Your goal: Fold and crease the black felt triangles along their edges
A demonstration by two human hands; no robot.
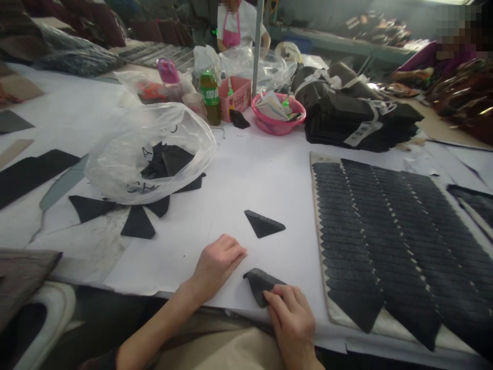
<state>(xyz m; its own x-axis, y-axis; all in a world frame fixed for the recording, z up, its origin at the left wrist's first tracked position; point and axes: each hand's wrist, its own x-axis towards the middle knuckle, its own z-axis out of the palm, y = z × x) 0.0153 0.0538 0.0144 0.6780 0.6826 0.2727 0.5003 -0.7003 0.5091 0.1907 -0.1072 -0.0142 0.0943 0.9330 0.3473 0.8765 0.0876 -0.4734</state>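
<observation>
White paper is spread over the crowded workshop table (269,174), where a clear plastic bag of black offcuts (150,149) is left. A small curled black fabric piece (259,282) is pinched by the right hand (292,321) at the near edge; the left hand (217,264) is rested loosely clenched, empty. If the pinch slackens, the piece could be lost over the edge.

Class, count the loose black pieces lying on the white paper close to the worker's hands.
2. One triangle lies flat on the paper; the other piece, curled, is held by the right hand at the near edge. More lie by the plastic bag, some hidden under it.
</observation>
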